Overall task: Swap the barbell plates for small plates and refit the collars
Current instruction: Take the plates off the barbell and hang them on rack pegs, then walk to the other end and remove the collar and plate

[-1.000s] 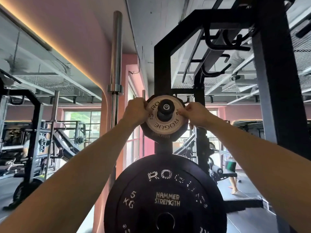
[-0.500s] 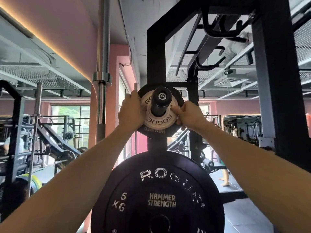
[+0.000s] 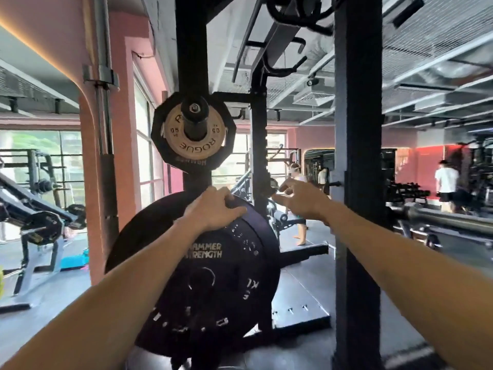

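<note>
Now left hand (image 3: 214,209) grips top rim of large black rubber bumper plate (image 3: 210,276) on low storage peg. Right hand (image 3: 298,198), fingers spread, empty, hovers just right of rim. Small tan metal plate (image 3: 193,137) sits on upper peg, above both.

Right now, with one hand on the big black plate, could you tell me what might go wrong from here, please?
1. Only the left hand rests on the top edge of the big plate; the right hand is open and off it, so a one-handed pull could let it tip or drop.
2. The small plate sits near the end of its peg directly above the left hand, with no collar visible; a knock might slide it off.
</note>
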The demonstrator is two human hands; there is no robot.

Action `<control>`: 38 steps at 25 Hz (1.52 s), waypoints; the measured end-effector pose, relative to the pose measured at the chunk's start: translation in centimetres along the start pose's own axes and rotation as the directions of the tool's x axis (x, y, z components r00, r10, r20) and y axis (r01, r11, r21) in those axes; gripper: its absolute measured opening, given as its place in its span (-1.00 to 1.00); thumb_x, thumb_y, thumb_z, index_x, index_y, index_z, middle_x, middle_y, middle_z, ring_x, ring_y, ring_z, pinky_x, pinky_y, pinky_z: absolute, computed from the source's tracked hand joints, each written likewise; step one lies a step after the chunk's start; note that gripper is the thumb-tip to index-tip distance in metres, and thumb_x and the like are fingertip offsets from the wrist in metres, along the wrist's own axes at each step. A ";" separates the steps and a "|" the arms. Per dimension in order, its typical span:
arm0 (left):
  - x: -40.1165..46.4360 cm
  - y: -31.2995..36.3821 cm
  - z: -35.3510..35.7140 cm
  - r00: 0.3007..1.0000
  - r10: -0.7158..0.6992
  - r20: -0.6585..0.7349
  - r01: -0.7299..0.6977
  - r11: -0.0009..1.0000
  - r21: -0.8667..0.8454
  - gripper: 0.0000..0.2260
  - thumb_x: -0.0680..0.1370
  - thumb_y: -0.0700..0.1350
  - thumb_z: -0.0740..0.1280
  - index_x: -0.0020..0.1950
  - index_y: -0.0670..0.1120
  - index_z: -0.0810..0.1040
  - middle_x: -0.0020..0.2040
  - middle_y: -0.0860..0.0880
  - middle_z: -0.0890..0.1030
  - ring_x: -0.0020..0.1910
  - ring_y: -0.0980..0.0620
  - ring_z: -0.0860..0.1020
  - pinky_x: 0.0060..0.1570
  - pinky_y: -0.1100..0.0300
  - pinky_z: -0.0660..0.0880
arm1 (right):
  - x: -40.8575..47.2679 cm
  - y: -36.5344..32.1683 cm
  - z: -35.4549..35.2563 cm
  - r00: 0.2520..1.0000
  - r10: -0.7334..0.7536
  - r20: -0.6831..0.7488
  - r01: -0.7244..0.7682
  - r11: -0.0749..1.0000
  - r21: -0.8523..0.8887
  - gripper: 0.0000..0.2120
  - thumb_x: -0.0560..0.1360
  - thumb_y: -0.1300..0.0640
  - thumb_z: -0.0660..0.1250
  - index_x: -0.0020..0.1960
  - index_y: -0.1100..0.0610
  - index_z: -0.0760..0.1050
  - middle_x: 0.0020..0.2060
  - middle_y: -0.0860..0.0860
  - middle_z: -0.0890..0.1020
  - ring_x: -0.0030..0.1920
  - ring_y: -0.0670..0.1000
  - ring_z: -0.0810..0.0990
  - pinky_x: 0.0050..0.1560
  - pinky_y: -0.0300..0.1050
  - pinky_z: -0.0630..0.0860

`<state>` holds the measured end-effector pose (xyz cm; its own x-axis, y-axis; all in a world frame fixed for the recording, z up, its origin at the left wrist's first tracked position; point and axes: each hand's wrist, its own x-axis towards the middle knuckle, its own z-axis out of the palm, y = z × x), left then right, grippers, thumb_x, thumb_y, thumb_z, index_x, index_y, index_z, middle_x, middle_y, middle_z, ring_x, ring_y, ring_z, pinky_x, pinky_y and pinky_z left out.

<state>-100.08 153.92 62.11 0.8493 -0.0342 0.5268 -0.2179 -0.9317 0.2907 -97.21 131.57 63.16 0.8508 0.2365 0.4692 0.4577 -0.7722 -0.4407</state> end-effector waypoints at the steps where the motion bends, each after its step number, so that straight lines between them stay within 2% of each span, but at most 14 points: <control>1: -0.7 1.5 1.6 0.998 0.020 0.051 -0.020 1.000 -0.011 -0.48 0.36 0.37 0.31 0.17 0.07 0.50 0.16 0.03 0.51 0.12 -0.03 0.53 0.15 -0.01 0.49 | -1.8 1.7 -0.3 0.998 0.051 0.022 -0.050 0.998 -0.040 -0.58 0.54 -0.16 0.26 0.28 0.06 0.41 0.23 0.08 0.55 0.14 0.09 0.55 0.13 -0.03 0.46; 4: -3.5 6.3 7.1 0.980 0.089 0.178 -0.075 0.994 -0.082 -0.42 0.36 0.37 0.31 0.22 0.02 0.50 0.18 -0.01 0.51 0.10 -0.04 0.53 0.15 -0.01 0.49 | -8.2 7.3 -1.0 0.976 0.205 0.071 -0.195 0.972 -0.129 -0.50 0.51 -0.22 0.26 0.34 0.02 0.38 0.29 0.07 0.53 0.22 0.11 0.52 0.26 0.04 0.44; 8: -9.1 12.1 14.7 0.919 0.174 0.354 -0.121 0.978 -0.168 -0.30 0.25 0.48 0.22 0.21 0.06 0.50 0.21 -0.01 0.50 0.14 -0.03 0.50 0.20 0.01 0.45 | -18.5 14.3 -1.2 0.921 0.375 0.100 -0.355 0.918 -0.176 -0.51 0.52 -0.18 0.27 0.36 0.05 0.38 0.29 0.09 0.52 0.25 0.11 0.51 0.28 0.00 0.42; 12: -18.4 17.2 23.6 0.790 0.248 0.561 -0.137 0.963 -0.234 -0.44 0.35 0.39 0.31 0.20 0.07 0.50 0.19 0.04 0.48 0.16 -0.03 0.49 0.21 0.02 0.44 | -31.2 21.6 0.9 0.810 0.570 0.137 -0.551 0.820 -0.155 -0.54 0.51 -0.18 0.29 0.29 0.07 0.43 0.24 0.07 0.55 0.21 0.09 0.53 0.24 -0.02 0.45; 16: -27.2 20.4 30.7 0.641 0.294 0.709 -0.124 0.951 -0.282 -0.37 0.22 0.45 0.29 0.12 0.08 0.51 0.12 0.04 0.55 0.08 -0.03 0.54 0.15 0.00 0.49 | -44.0 25.4 4.5 0.664 0.722 0.193 -0.706 0.691 -0.156 -0.54 0.51 -0.20 0.27 0.29 0.04 0.43 0.26 0.06 0.54 0.26 0.10 0.50 0.27 0.03 0.43; 18: -31.9 21.1 33.8 0.541 0.320 0.778 -0.122 0.945 -0.304 -0.44 0.26 0.41 0.32 0.09 0.07 0.51 0.11 0.05 0.55 0.07 -0.02 0.55 0.13 0.01 0.50 | -50.7 26.1 6.8 0.569 0.791 0.225 -0.782 0.605 -0.149 -0.54 0.52 -0.20 0.25 0.31 0.03 0.42 0.28 0.04 0.52 0.28 0.10 0.49 0.29 0.09 0.41; 21: -38.9 20.4 37.6 0.326 0.327 0.887 -0.152 0.944 -0.293 -0.43 0.36 0.37 0.33 0.22 0.04 0.50 0.16 0.05 0.48 0.16 -0.02 0.51 0.19 0.03 0.46 | -60.2 25.9 10.8 0.384 0.867 0.318 -0.888 0.441 -0.129 -0.52 0.54 -0.22 0.21 0.36 0.02 0.37 0.35 0.01 0.45 0.33 0.08 0.44 0.33 0.17 0.35; 25: -46.9 17.3 40.9 0.079 0.269 0.960 -0.208 0.946 -0.248 -0.37 0.34 0.41 0.30 0.25 0.04 0.48 0.20 0.05 0.48 0.15 0.00 0.50 0.15 0.04 0.47 | -70.0 23.6 15.8 0.133 0.904 0.406 -0.983 0.171 -0.059 -0.47 0.54 -0.22 0.21 0.41 0.03 0.32 0.40 0.02 0.40 0.35 0.09 0.42 0.35 0.13 0.35; 28: -51.9 14.4 42.4 -0.089 0.221 0.971 -0.226 0.945 -0.236 -0.41 0.36 0.38 0.32 0.22 0.03 0.48 0.18 0.01 0.52 0.11 -0.01 0.51 0.16 0.03 0.48 | -75.8 20.3 19.5 -0.043 0.899 0.436 -0.998 -0.015 -0.069 -0.50 0.55 -0.19 0.21 0.39 0.05 0.33 0.36 0.05 0.44 0.28 0.10 0.47 0.26 0.05 0.42; 32: -56.5 11.2 43.7 -0.248 0.164 0.955 -0.267 0.936 -0.231 -0.48 0.42 0.33 0.33 0.20 0.00 0.50 0.17 0.00 0.55 0.11 0.00 0.51 0.12 0.09 0.46 | -80.8 15.5 23.6 -0.203 0.874 0.441 -0.978 -0.201 -0.053 -0.57 0.56 -0.11 0.25 0.33 0.11 0.40 0.28 0.07 0.50 0.24 0.09 0.49 0.14 -0.08 0.40; 35: -58.6 10.4 44.7 -0.372 0.137 0.918 -0.293 0.921 -0.256 -0.53 0.48 0.29 0.31 0.21 -0.01 0.52 0.21 0.02 0.54 0.15 0.02 0.48 0.11 0.14 0.41 | -82.8 13.0 25.7 -0.281 0.847 0.452 -0.951 -0.310 -0.011 -0.65 0.54 -0.09 0.28 0.23 0.08 0.48 0.22 0.04 0.55 0.19 0.06 0.51 0.15 -0.08 0.43; 38: -60.4 10.8 45.8 -0.489 0.059 0.870 -0.354 0.898 -0.260 -0.67 0.50 0.25 0.29 0.11 0.07 0.52 0.27 -0.01 0.51 0.16 0.01 0.48 0.15 0.13 0.41 | -84.2 11.8 26.3 -0.343 0.834 0.433 -0.917 -0.396 0.036 -0.69 0.54 -0.08 0.29 0.18 0.09 0.52 0.17 0.05 0.57 0.18 0.07 0.52 0.17 -0.05 0.44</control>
<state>-131.65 129.38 -3.18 -0.0094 -0.3529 -0.9356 -0.6214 -0.7310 0.2820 -156.71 118.08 -1.71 0.2013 -0.4694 -0.8597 -0.9528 0.1099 -0.2831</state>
